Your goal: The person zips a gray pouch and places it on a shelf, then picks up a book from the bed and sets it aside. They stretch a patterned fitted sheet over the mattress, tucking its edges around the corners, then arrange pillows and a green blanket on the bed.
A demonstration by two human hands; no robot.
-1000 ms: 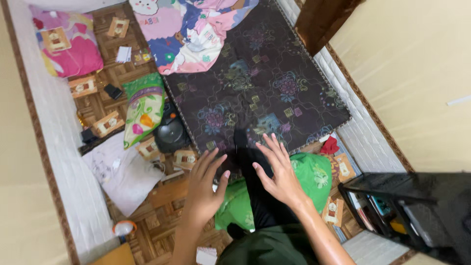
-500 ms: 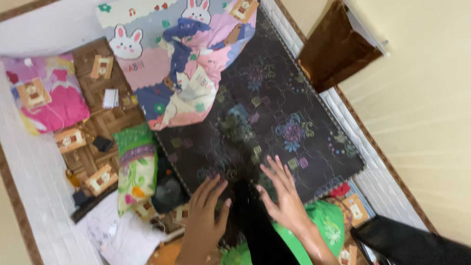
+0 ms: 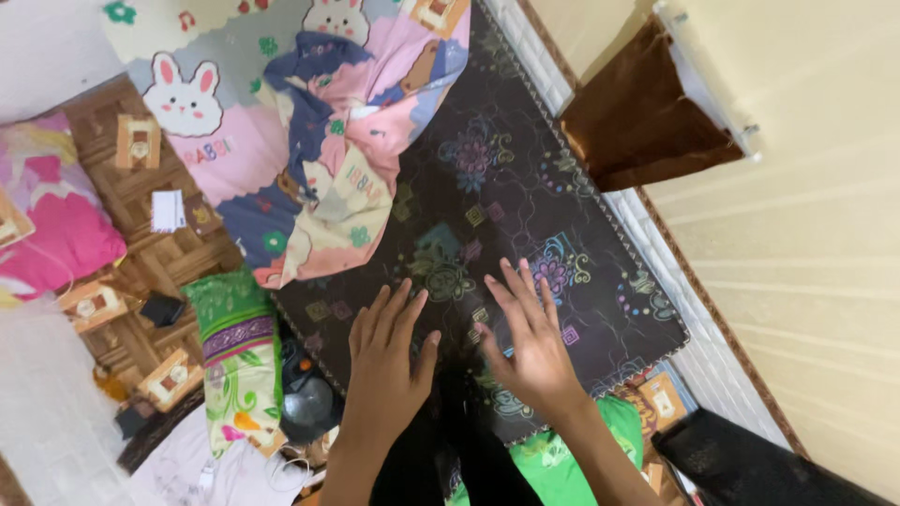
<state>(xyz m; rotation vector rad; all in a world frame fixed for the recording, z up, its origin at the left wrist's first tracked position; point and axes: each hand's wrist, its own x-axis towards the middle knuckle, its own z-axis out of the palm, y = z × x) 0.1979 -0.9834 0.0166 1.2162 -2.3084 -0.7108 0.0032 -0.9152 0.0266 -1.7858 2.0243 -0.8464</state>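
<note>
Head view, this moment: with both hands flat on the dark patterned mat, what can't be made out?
- Mat under the left hand and right hand: hidden by the palms.
- Mat's far corner: covered by the rabbit-print blanket.
- Green cloth: mostly hidden by the right forearm, cut off at the bottom edge.
- Dark round object beside the green pillow: too dim to identify.

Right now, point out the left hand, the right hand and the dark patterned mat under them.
left hand (image 3: 384, 361), head view, on the back of the hand.
right hand (image 3: 532, 349), head view, on the back of the hand.
dark patterned mat (image 3: 525, 201), head view, on a bare stretch above the hands.
</note>
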